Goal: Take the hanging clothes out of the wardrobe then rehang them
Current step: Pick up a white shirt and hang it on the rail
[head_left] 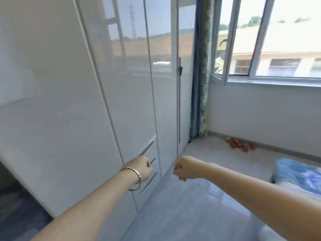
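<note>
The wardrobe (52,101) is filling the view from 9 to 12 o'clock, its glossy white doors (132,105) shut, so the hanging clothes are sitting out of sight, presumably inside. Near 6 o'clock the left hand (141,168) and right hand (185,168) are reaching at the slim handles (148,182) with fingers curled; whether they are gripping anything I cannot tell. The clothes will likely be handling soft and light, so taking them by the hanger hooks looks best.
</note>
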The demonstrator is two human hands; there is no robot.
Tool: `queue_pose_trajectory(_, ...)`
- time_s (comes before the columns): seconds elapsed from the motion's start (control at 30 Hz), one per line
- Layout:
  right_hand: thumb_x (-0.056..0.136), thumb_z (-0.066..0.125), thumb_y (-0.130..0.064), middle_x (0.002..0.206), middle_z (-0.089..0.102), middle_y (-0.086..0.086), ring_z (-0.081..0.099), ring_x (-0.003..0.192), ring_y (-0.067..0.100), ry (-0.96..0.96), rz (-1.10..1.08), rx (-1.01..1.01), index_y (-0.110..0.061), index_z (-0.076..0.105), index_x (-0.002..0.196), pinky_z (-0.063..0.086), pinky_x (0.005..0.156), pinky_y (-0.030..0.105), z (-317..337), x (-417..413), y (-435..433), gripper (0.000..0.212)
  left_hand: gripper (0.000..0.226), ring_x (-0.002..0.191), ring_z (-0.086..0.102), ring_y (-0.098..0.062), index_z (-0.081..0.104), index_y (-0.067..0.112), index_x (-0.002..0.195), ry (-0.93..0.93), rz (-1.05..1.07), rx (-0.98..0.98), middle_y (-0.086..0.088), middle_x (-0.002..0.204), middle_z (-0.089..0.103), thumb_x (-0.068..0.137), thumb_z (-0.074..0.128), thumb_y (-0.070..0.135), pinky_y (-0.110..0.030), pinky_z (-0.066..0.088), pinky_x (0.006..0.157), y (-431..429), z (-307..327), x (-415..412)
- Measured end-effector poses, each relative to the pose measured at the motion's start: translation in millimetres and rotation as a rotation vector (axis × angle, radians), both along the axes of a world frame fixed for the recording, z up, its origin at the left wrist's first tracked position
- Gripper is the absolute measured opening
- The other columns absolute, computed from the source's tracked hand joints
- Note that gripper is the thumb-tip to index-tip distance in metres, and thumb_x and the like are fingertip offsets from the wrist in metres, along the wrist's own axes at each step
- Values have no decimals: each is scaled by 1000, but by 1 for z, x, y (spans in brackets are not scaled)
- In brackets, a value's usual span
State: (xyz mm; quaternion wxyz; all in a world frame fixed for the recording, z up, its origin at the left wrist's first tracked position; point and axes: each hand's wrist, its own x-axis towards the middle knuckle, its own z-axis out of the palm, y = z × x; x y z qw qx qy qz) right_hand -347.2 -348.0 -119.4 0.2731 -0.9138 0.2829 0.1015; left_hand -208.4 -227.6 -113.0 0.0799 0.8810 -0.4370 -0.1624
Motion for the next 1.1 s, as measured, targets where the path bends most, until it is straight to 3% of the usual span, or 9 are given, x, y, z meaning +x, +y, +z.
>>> queue_pose_trajectory(0.17,90,43,-17,67,63,-5,52,52,4,19,-349,88,-6,69,96,46,60,18,-58,-152,-105,29,14,104,59,-28,52,20,88,-4,-213,99,-8,106,62,91,40,25,-27,40,76,-139,-59,-129)
queue_pose_trajectory(0.27,89,45,-15,44,56,-12,51,46,1,14,-552,151,-14,65,79,45,56,14,-89,-236,-149,23,23,90,55,-26,45,17,69,82,-306,139,-6,88,59,92,41,21,-23,34,69,-204,-85,-199)
queue_pose_trajectory(0.33,89,46,-13,34,52,-13,49,39,-2,1,-672,205,-15,60,68,39,46,6,-108,-288,-170,25,27,85,55,-25,40,19,64,117,-363,155,-7,89,60,90,41,19,-24,35,69,-245,-103,-237)
queue_pose_trajectory(0.5,94,45,-14,80,66,11,53,57,11,-13,-987,330,3,67,99,41,56,17,-156,-402,-206,29,15,74,57,-23,52,15,77,196,-555,220,-8,89,67,87,41,17,-26,42,67,-327,-146,-324)
queue_pose_trajectory(0.67,93,45,-14,76,62,7,57,65,17,-15,-1395,398,4,66,104,46,63,25,-207,-487,-233,29,17,86,64,-25,53,19,74,194,-770,286,-3,89,66,86,42,16,-31,51,72,-405,-191,-392)
queue_pose_trajectory(0.73,91,44,-14,75,61,7,56,71,21,-12,-1515,374,3,65,99,44,68,28,-226,-512,-242,29,20,81,60,-23,48,23,70,176,-854,320,0,84,60,86,40,16,-29,45,68,-434,-207,-413)
queue_pose_trajectory(0.8,89,42,-13,73,56,7,52,69,22,16,-1620,385,-3,63,82,39,62,27,-241,-531,-250,25,17,79,53,-21,51,23,77,151,-937,354,1,85,57,87,39,14,-26,40,65,-463,-220,-431)
queue_pose_trajectory(0.87,90,40,-13,65,45,2,42,58,17,73,-1694,396,-14,43,61,29,50,25,-257,-548,-258,29,17,82,54,-20,53,23,84,148,-1003,397,2,88,58,88,39,14,-27,43,68,-491,-234,-448)
queue_pose_trajectory(1.1,90,42,-11,60,36,-3,35,55,12,211,-1863,406,-20,32,55,25,50,26,-318,-621,-285,37,18,89,59,-22,54,26,90,91,-1171,454,0,103,64,90,38,17,-29,48,78,-571,-283,-518)
